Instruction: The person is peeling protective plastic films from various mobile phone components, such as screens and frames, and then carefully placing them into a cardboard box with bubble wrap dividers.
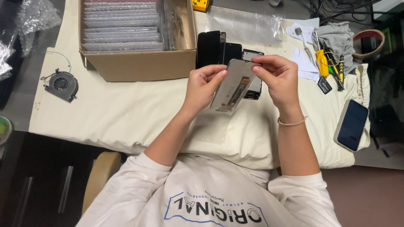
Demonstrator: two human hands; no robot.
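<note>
Grey phone screen panel [232,85] pinched in both grips, left hand [203,86] and right hand [278,77].

Both hands raised, left [204,86] and right [277,77] fingers pinched shut (forearms converging)

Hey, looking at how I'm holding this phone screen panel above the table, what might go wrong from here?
The screen panel is pinched only by the fingertips of the left hand and right hand, so it might slip or flex. Falling, it could strike the dark phone parts right behind it. The phone at the table edge looks easy to knock off.
</note>
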